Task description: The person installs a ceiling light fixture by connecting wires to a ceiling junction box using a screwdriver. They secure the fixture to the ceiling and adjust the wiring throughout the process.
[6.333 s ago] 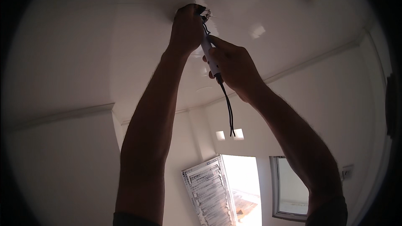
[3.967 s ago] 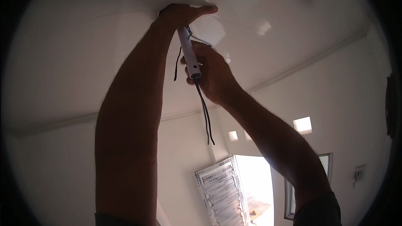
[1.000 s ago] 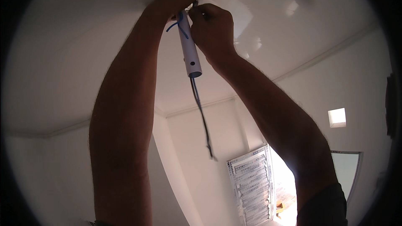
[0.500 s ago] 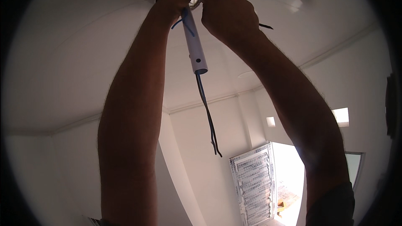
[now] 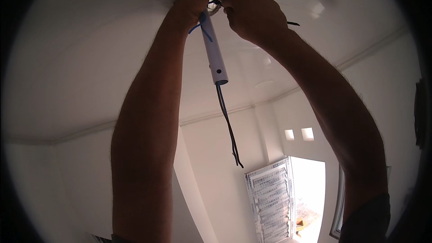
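Observation:
Up at the ceiling, my left hand (image 5: 198,3) reaches beside the upper end of a white tube (image 5: 213,49), its thumb stretched to the right. Its other fingers are hidden, so its grip cannot be made out. The tube hangs slightly tilted, with a dark hole near its lower end. Short blue wires (image 5: 206,33) stick out near its top, and long dark wires (image 5: 228,125) dangle from its bottom. Between my hands shows a round metal-edged ceiling opening (image 5: 213,6). My right hand (image 5: 255,14) is closed, fingertips pinching a black wire (image 5: 217,2) there; a black end (image 5: 293,24) shows beyond its wrist.
The pale glossy ceiling (image 5: 90,63) spreads around my hands. Below are white walls (image 5: 216,144), a paper-covered door panel (image 5: 271,200) beside a bright doorway (image 5: 309,189), and two small square wall openings (image 5: 307,134). A framed window edge (image 5: 337,213) lies behind my right arm.
The view has shifted slightly, so my arms and the tube sit a little lower and farther right. My right hand is slightly farther from my left, showing more of the ceiling opening.

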Available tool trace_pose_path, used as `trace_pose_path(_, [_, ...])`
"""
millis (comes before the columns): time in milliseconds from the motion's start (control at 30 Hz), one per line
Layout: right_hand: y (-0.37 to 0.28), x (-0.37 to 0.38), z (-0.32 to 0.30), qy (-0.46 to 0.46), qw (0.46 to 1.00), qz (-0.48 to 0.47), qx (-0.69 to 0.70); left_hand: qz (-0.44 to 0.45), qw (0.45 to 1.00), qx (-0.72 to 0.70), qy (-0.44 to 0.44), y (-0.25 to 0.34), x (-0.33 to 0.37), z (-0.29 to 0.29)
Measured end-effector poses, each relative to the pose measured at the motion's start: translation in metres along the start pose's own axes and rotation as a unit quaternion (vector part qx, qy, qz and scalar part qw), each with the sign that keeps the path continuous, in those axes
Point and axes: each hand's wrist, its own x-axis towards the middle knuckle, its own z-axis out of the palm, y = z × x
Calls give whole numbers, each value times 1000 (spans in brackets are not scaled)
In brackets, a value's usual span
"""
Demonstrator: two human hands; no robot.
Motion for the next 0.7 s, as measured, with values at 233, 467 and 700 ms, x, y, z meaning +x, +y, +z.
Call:
trace_pose_path(233, [-1, 2, -5, -29, 999, 20, 9, 1, 1000, -16, 13, -1, -5, 1])
trace_pose_path(467, [6, 7, 3, -27, 999, 23, 16, 12, 992, -120, 27, -18, 4, -3])
trace_pose_path(700, [6, 5, 14, -15, 995, 33, 92, 27, 982, -187, 24, -24, 5, -12])
